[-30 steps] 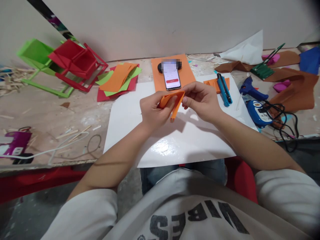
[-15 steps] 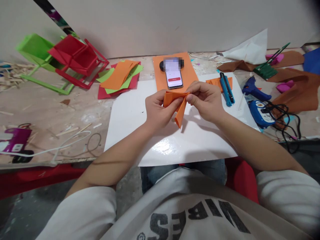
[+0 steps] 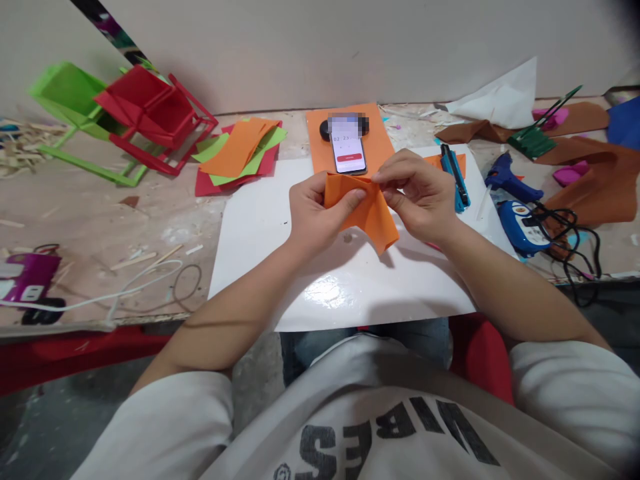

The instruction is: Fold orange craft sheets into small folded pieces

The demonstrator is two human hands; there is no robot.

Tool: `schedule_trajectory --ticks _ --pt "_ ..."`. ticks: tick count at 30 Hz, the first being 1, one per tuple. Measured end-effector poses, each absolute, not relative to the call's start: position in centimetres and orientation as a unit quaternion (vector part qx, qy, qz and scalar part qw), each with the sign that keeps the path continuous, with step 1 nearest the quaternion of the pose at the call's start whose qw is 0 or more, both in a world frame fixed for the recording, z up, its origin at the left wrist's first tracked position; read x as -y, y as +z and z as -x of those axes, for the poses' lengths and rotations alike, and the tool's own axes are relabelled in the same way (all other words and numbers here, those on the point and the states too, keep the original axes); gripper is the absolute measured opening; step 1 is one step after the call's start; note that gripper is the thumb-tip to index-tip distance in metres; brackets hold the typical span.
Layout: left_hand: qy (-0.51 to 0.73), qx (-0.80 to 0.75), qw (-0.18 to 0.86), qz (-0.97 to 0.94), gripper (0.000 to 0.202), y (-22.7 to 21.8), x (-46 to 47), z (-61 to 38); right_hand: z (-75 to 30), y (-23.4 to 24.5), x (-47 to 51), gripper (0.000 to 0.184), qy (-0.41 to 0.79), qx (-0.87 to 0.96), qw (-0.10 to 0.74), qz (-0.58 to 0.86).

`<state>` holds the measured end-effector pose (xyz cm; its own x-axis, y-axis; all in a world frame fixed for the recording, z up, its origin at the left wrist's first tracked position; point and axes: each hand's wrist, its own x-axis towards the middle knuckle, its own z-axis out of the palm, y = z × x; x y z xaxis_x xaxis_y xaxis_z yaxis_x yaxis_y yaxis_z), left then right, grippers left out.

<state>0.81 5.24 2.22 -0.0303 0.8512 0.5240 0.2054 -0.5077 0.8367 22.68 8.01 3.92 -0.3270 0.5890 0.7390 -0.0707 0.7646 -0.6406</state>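
Observation:
A folded piece of orange paper (image 3: 367, 212) is held up above a glossy white sheet (image 3: 260, 230) on the table. My left hand (image 3: 313, 217) pinches its upper left corner with thumb on top. My right hand (image 3: 417, 193) pinches the top edge at the right. The lower flap hangs down, spread out toward me. Just behind the paper a phone (image 3: 349, 152) with a lit screen lies on a flat orange sheet (image 3: 317, 143).
A blue utility knife (image 3: 456, 179) lies right of my hands. A blue glue gun (image 3: 507, 177) and tangled black cable (image 3: 575, 250) sit further right. Stacked coloured paper (image 3: 240, 157) and red and green paper frames (image 3: 140, 113) are at left. White cable (image 3: 120, 290) runs near the front edge.
The orange paper has opened from a narrow folded strip into a wider flap hanging down. Both hands stayed pinched on it and shifted slightly right and up.

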Motion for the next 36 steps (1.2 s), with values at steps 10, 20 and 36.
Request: schedule_trajectory --ticks 10,20,36 --pt "0.550 -0.388 0.351 -0.651 0.064 2.4 -6.1 0.0 -24.1 4.7 -8.9 0.016 0.246 0.811 0.498 0.186" --pt "0.520 -0.391 0.391 -0.651 0.043 3.1 -6.3 0.3 -25.0 5.0 -10.2 0.015 0.293 0.831 0.428 0.200" --pt "0.535 -0.400 0.432 -0.606 0.048 3.2 -6.0 0.0 -24.5 4.1 -10.1 0.026 0.361 0.780 0.460 0.221"
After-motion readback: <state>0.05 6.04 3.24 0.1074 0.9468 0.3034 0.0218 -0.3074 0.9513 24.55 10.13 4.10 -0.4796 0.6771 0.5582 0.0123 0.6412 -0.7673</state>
